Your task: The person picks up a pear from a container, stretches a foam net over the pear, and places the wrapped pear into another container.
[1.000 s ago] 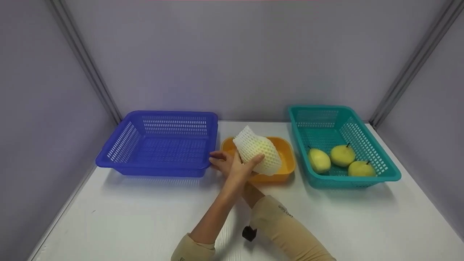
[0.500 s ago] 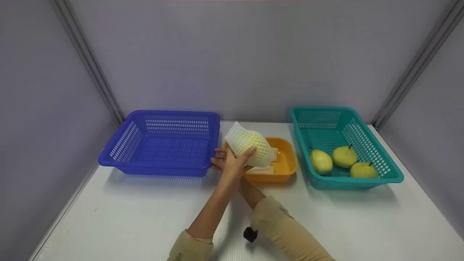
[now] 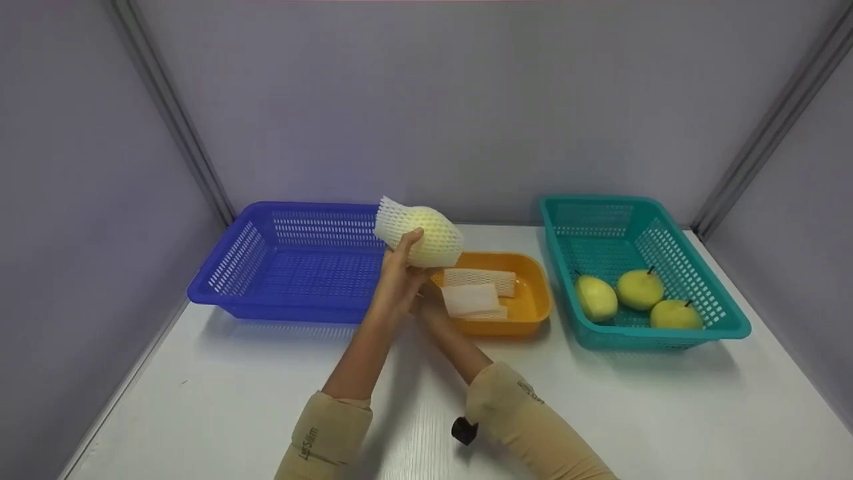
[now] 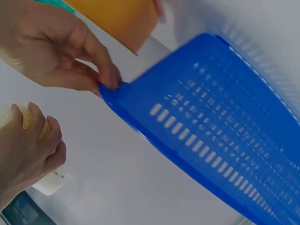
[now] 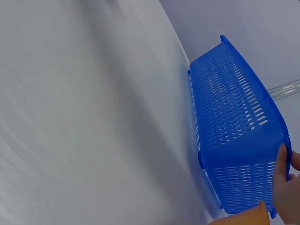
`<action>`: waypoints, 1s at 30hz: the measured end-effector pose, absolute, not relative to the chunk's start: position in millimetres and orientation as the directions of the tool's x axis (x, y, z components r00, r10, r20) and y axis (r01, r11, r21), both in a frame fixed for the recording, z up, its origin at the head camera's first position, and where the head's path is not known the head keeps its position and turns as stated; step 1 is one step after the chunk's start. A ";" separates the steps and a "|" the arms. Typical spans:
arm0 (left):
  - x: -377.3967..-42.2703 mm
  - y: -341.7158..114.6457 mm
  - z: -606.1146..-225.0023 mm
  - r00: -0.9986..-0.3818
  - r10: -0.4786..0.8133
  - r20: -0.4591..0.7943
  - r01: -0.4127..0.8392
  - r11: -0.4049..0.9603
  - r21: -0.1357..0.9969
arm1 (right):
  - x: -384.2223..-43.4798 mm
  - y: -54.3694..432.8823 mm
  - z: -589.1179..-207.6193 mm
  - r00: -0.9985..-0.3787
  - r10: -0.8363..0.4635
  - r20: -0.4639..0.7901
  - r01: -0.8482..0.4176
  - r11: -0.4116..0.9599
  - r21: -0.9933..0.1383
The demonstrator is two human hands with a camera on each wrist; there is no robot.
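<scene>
My left hand (image 3: 396,283) holds a yellow pear (image 3: 432,235) sleeved in white foam netting, raised near the right rim of a blue basket (image 3: 286,313). Loose netting sticks out past the pear at its left end. The right arm crosses beneath the left, and the left hand hides most of the right hand in the head view. The left wrist view shows the right hand (image 4: 65,54) pinching the corner of the blue basket's rim between thumb and fingers. In the right wrist view, that same hand (image 5: 288,194) is at the rim, partly cut off.
An orange bin (image 3: 533,323) with white foam nets (image 3: 473,298) sits right of the blue basket. Farther right, a teal basket (image 3: 723,327) holds three bare pears (image 3: 640,289). A black object (image 3: 464,431) shows beside the right sleeve. Grey panels stand behind and at both sides.
My left hand has carried the netted pear up and left, from above the orange bin toward the blue basket. The foam nets in the bin are now uncovered. The right hand stays by the blue basket.
</scene>
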State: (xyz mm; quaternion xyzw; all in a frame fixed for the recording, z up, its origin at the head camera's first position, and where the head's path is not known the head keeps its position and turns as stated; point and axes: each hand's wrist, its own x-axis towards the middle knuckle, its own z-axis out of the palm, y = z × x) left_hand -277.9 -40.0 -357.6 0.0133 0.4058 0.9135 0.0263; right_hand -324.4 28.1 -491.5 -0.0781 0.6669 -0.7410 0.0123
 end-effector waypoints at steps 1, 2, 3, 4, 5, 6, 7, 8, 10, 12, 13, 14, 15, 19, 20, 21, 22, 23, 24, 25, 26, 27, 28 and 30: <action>-281.5 -42.9 -358.1 -0.999 0.036 0.007 -0.018 -0.662 0.749 | -320.7 27.8 -486.2 -0.987 -0.127 0.094 -0.080 -0.110 -0.991; -285.6 -45.9 -358.9 -1.000 0.008 0.010 0.002 -0.646 0.763 | -318.2 27.3 -482.4 -0.988 -0.127 0.090 -0.077 -0.106 -0.991; -289.7 -48.9 -359.5 -1.000 -0.019 0.015 0.023 -0.627 0.778 | -298.4 26.6 -455.9 -0.986 -0.139 0.095 -0.084 -0.081 -0.993; -294.2 -52.0 -360.3 -0.999 -0.050 0.010 0.039 -0.605 0.795 | -299.0 25.5 -455.1 -0.988 -0.136 0.076 -0.063 -0.097 -0.993; -299.2 -55.1 -361.2 -0.996 -0.087 0.007 0.056 -0.577 0.815 | -303.3 24.4 -460.0 -0.990 -0.129 0.066 -0.051 -0.116 -0.992; -304.2 -58.3 -362.4 -0.992 -0.125 0.005 0.072 -0.541 0.838 | -303.3 23.7 -459.9 -0.990 -0.127 0.062 -0.045 -0.135 -0.990; -309.3 -61.6 -364.2 -0.985 -0.170 0.013 0.096 -0.495 0.863 | -303.5 22.9 -459.8 -0.991 -0.123 0.059 -0.041 -0.150 -0.988; -314.2 -65.2 -366.3 -0.977 -0.211 0.021 0.115 -0.441 0.890 | -303.6 22.4 -459.8 -0.991 -0.118 0.060 -0.041 -0.158 -0.987; -323.6 -72.6 -371.0 -0.956 -0.287 0.061 0.158 -0.328 0.931 | -303.2 22.0 -459.2 -0.992 -0.115 0.055 -0.034 -0.172 -0.984; -332.4 -80.0 -377.5 -0.928 -0.356 0.107 0.190 -0.207 0.960 | -302.7 22.0 -458.6 -0.992 -0.116 0.055 -0.035 -0.170 -0.985; -336.5 -83.7 -381.2 -0.914 -0.384 0.131 0.202 -0.150 0.968 | -302.5 22.0 -458.1 -0.992 -0.117 0.052 -0.032 -0.172 -0.985; -340.6 -87.1 -385.0 -0.903 -0.403 0.150 0.209 -0.106 0.972 | -302.2 22.0 -457.9 -0.992 -0.116 0.050 -0.030 -0.171 -0.985; -344.4 -90.5 -388.9 -0.893 -0.419 0.163 0.208 -0.064 0.976 | -302.0 22.1 -457.5 -0.992 -0.115 0.046 -0.026 -0.170 -0.985; -356.0 -103.2 -403.9 -0.890 -0.425 0.166 0.124 0.123 0.985 | -302.0 22.1 -457.3 -0.992 -0.114 0.048 -0.028 -0.165 -0.986; -358.1 -106.1 -407.5 -0.895 -0.418 0.157 0.091 0.173 0.981 | -302.0 22.1 -457.4 -0.992 -0.115 0.048 -0.028 -0.166 -0.986; -359.8 -108.9 -411.1 -0.897 -0.418 0.143 0.047 0.232 0.972 | -302.0 21.9 -457.5 -0.992 -0.117 0.047 -0.026 -0.169 -0.985; -361.3 -111.5 -414.5 -0.900 -0.416 0.129 0.008 0.281 0.960 | -301.8 21.7 -457.7 -0.992 -0.119 0.045 -0.025 -0.170 -0.985; -362.4 -113.7 -417.7 -0.902 -0.416 0.115 -0.029 0.325 0.945 | -301.6 21.7 -458.0 -0.992 -0.122 0.045 -0.023 -0.172 -0.985; -363.5 -116.1 -420.2 -0.904 -0.416 0.101 -0.064 0.365 0.929 | -301.6 21.3 -458.0 -0.991 -0.125 0.046 -0.024 -0.171 -0.985; -364.4 -118.0 -422.6 -0.906 -0.414 0.087 -0.094 0.399 0.912 | -301.7 21.0 -458.0 -0.991 -0.127 0.045 -0.023 -0.172 -0.985; -365.2 -119.5 -424.7 -0.909 -0.409 0.074 -0.120 0.429 0.896 | -301.7 20.7 -458.0 -0.991 -0.124 0.044 -0.022 -0.174 -0.985; -365.6 -120.5 -426.1 -0.914 -0.401 0.057 -0.144 0.454 0.879 | -301.7 20.6 -458.1 -0.992 -0.122 0.044 -0.022 -0.172 -0.985; -365.8 -121.3 -427.2 -0.921 -0.388 0.042 -0.161 0.476 0.864 | -301.7 20.6 -458.2 -0.992 -0.119 0.045 -0.025 -0.170 -0.985; -366.5 -122.7 -428.4 -0.932 -0.361 0.009 -0.194 0.522 0.830 | -302.1 20.2 -457.7 -0.992 -0.116 0.041 -0.020 -0.179 -0.984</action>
